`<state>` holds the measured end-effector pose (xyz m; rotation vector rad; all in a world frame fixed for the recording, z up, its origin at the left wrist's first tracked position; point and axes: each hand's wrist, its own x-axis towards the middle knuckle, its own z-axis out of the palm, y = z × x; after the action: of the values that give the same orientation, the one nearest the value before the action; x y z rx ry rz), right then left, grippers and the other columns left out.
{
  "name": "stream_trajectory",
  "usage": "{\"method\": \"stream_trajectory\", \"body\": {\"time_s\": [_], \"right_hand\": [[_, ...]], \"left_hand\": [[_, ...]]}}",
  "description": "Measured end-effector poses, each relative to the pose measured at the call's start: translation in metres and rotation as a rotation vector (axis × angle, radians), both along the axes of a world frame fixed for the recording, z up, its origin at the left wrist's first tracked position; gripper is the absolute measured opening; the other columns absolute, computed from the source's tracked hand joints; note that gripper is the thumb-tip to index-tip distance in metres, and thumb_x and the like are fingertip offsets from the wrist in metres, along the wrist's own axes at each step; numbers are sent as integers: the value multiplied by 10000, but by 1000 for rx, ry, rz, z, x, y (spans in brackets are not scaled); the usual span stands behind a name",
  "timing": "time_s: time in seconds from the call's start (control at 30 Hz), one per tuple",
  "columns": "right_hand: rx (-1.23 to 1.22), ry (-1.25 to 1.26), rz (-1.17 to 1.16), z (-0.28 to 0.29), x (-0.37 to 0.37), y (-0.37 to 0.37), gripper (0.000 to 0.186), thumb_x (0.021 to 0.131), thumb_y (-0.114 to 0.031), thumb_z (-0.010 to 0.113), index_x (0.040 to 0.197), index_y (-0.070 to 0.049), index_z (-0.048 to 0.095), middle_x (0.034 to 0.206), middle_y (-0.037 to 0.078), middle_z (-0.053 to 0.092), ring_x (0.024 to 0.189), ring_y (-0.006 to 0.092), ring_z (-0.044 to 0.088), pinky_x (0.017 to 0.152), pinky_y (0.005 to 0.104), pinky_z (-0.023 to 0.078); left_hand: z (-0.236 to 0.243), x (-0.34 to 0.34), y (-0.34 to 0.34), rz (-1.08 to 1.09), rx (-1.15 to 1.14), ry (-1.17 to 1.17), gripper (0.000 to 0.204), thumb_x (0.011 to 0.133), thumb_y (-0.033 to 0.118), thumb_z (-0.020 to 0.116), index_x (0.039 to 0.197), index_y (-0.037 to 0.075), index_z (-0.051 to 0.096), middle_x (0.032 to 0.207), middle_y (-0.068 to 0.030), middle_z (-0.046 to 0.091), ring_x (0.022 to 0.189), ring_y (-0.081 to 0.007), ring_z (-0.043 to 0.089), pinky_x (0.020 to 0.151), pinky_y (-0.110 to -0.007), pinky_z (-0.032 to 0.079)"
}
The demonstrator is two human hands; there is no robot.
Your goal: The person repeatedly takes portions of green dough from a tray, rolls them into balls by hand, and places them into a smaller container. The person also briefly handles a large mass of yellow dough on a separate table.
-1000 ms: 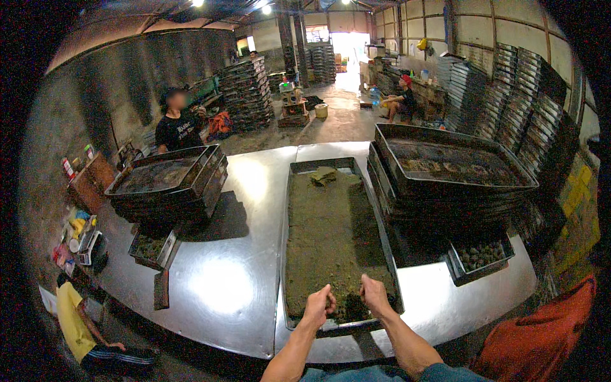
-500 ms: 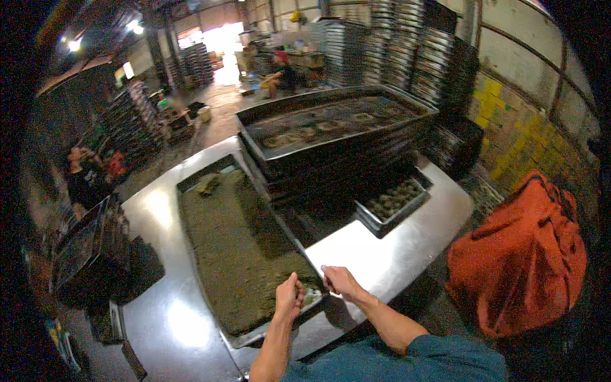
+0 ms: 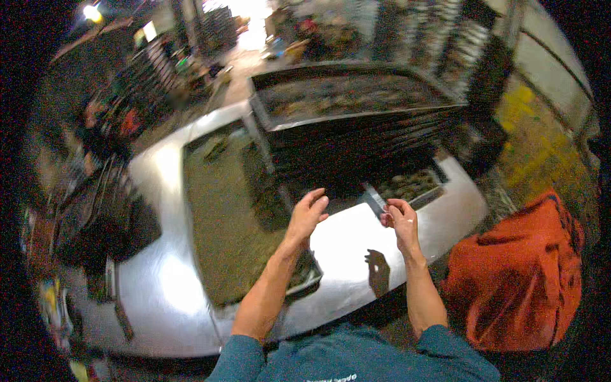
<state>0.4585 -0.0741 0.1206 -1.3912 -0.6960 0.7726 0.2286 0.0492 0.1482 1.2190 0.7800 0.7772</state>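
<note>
Both my hands are raised above the shiny metal table (image 3: 347, 251). My left hand (image 3: 308, 214) hovers over the near right corner of a long shallow tray (image 3: 219, 216) filled with greenish-brown matter; its fingers are loosely curled and hold nothing I can see. My right hand (image 3: 398, 219) is over bare table, thumb and fingertips pinched together; whether something small sits between them is too blurred to tell. Its shadow falls on the table below.
A stack of dark trays (image 3: 356, 124) with lumpy contents stands behind my hands. A small tray of brown lumps (image 3: 410, 184) sits at its foot. An orange bag (image 3: 515, 274) lies right of the table. Another person (image 3: 95, 127) and more stacked trays are at the left.
My hands have lifted off the near edge of the long tray and moved apart. My view has swung to the right and closer to the table.
</note>
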Motion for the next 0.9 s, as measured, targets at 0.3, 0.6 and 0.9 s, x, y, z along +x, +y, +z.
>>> {"method": "stream_trajectory", "body": {"time_s": [0.3,0.6,0.9], "right_hand": [[73,-1257,1435,-57,-270,53,404,793,-79,567,1188,-158,589,1012,110,587,969,305,585,776,404,503],[373,-1588,1657,-60,-325,105,329,823,-156,527,1148,-157,576,1023,88,562,914,277,619,697,398,550],[158,-1567,1744,-97,-334,92,370,805,-123,520,1174,-119,544,1064,108,593,915,325,636,697,440,544]], "left_hand": [[-24,-266,-66,684,-57,131,303,956,201,497,1161,-16,545,1113,-118,596,1026,-213,605,791,-332,544],[-89,-328,-155,912,-222,10,268,953,205,501,1117,-2,546,1058,-121,634,965,-226,632,784,-352,536],[-86,-294,-150,805,-258,-71,264,947,172,513,1120,-25,552,1074,-138,627,968,-219,627,798,-329,526]]}}
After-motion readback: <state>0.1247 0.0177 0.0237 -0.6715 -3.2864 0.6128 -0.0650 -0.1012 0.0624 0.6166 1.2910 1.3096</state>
